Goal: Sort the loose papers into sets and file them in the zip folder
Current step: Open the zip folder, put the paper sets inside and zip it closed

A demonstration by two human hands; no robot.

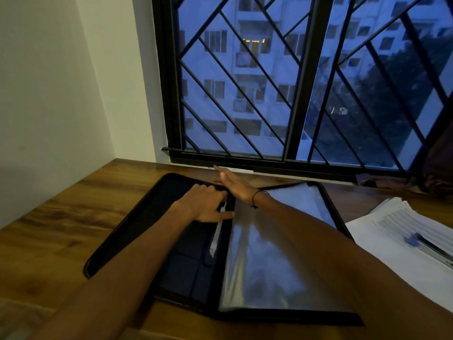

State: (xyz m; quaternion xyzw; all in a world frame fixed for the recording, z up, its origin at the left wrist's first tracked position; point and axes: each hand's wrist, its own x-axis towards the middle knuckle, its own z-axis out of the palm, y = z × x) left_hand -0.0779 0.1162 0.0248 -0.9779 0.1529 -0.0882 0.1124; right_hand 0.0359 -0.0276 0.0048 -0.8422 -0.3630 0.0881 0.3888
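- Wooden table (49, 229) carries the zip folder (137, 224), which lies unzipped and spread flat, its near edge closest to the person.
- Clear plastic sleeves (264, 261) fill the folder's right half; the left half is dark, with pockets.
- The loose papers (397, 231) sit stacked just right of the folder, a pen (431, 246) lying on top.
- The left hand (206, 204) rests on the folder's left half by the spine, fingers bent; whether it grips anything I cannot tell.
- The right hand (232, 182) reaches past the folder's far edge, fingers straight, grasping nothing.
- Beyond stands a barred window (306, 82).
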